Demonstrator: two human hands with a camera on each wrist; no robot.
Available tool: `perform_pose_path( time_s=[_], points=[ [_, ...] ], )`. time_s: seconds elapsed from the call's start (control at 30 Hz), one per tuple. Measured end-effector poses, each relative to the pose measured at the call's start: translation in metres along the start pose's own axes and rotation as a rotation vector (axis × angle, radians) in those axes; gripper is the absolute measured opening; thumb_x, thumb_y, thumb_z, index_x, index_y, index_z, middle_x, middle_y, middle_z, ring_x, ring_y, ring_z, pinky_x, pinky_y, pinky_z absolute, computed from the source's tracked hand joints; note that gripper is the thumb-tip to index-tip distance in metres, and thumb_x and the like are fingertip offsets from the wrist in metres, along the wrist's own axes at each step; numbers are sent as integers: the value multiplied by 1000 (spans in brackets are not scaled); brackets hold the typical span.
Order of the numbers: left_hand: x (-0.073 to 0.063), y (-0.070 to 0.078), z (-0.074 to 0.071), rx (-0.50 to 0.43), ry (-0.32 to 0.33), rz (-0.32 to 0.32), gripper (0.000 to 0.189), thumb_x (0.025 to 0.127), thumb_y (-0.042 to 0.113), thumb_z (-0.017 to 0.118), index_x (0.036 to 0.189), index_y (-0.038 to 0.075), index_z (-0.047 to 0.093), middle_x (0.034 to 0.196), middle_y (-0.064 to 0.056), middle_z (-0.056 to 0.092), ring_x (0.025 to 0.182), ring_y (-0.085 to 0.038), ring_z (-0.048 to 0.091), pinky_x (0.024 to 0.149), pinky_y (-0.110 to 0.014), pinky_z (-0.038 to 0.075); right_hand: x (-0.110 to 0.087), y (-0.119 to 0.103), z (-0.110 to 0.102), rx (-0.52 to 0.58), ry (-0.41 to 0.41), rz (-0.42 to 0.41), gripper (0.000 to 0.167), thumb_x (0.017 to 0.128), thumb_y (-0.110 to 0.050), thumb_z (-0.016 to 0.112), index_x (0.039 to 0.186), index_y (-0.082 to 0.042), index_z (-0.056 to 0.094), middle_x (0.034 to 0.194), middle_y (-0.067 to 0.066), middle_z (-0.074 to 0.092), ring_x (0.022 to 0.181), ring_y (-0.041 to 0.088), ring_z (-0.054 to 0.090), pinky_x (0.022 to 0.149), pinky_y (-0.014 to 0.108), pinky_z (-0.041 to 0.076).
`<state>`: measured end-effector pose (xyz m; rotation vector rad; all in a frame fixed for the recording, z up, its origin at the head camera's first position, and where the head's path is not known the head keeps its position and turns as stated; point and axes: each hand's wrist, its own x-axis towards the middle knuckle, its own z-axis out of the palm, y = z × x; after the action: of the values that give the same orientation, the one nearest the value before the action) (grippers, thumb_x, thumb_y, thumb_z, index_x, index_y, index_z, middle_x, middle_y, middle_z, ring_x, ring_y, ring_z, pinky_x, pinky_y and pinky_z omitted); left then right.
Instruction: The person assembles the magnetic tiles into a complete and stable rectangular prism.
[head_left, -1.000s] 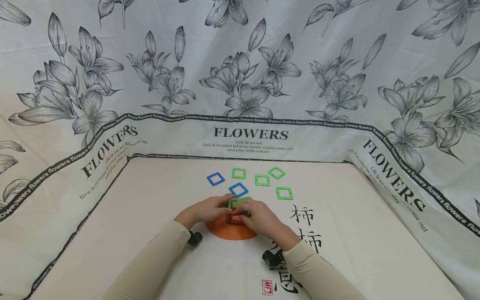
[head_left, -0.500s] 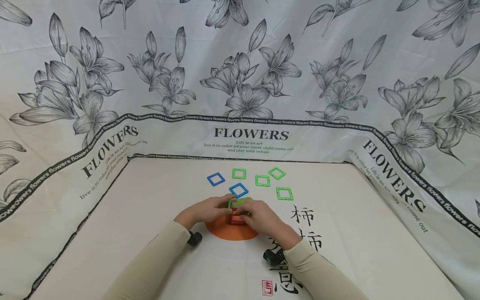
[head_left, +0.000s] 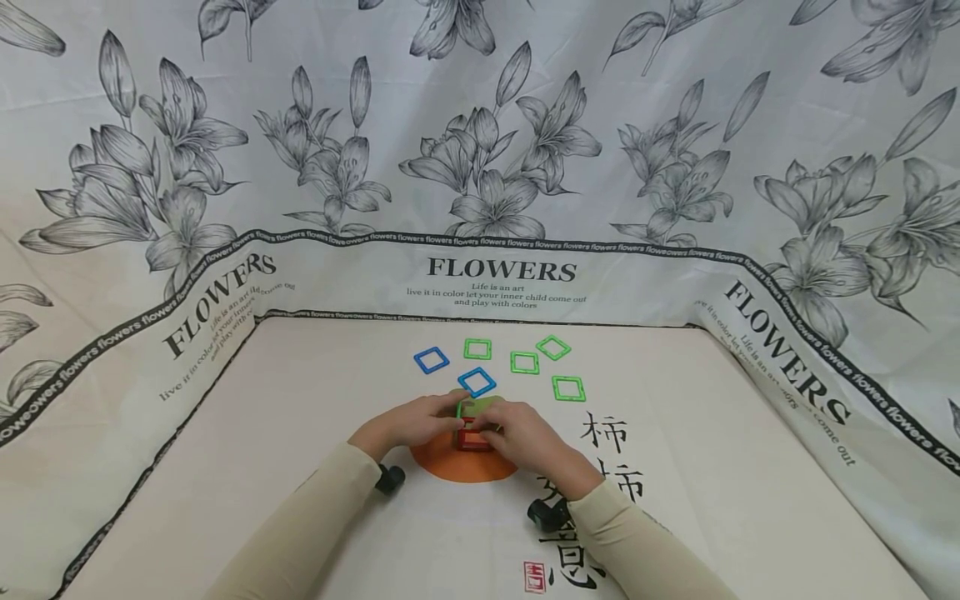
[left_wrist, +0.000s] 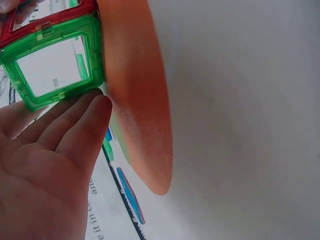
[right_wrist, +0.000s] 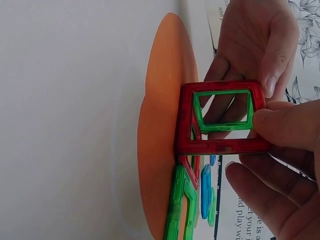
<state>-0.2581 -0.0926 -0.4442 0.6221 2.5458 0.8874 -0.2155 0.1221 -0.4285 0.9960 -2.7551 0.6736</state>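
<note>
Both hands are at a small box-like build of red and green magnetic tiles on an orange patch (head_left: pixel 465 472) of the tablecloth. My left hand (head_left: pixel 412 420) holds its left side, thumb toward the front and fairly straight fingers reaching behind. The left wrist view shows those fingertips against the edge of a green magnetic tile (left_wrist: pixel 95 50). My right hand (head_left: pixel 525 439) pinches a red magnetic tile (right_wrist: pixel 225 146) at its top edge between thumb and fingers; this tile stands upright at the front. In the head view, the right hand hides part of the build's right side.
Loose square tiles lie beyond the hands: blue ones (head_left: pixel 477 393) nearer the left and several green ones (head_left: pixel 568 400) to the right. Black characters (head_left: pixel 606 432) are printed on the cloth. A flower-printed curtain (head_left: pixel 495 275) surrounds the table's back and sides.
</note>
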Motion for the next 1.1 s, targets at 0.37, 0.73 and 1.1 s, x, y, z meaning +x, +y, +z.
perform_pose_path(
  time_s=[0.37,0.73,1.1],
  points=[
    [0,-2,1,6,6,17,59,97,46,49,151,28,34,153,0,41,143,-27,36,114,-57,31,-2,9,-2,51,-5,41,10,92,-27,66,98,-21,72,92,-11,67,79,3,57,70,20,52],
    [0,2,1,1,0,6,59,98,42,50,152,26,33,152,-3,43,141,-28,37,114,-55,32,-3,32,-11,23,39,135,14,93,-26,64,97,-16,75,89,-10,68,78,4,60,70,23,54],
    [2,-1,3,-17,3,-9,60,97,42,52,152,28,33,151,-3,43,141,-28,37,113,-56,34,-5,60,-17,1,74,335,17,95,-26,62,99,-16,75,99,-5,70,89,11,63,79,32,55]
  ],
)
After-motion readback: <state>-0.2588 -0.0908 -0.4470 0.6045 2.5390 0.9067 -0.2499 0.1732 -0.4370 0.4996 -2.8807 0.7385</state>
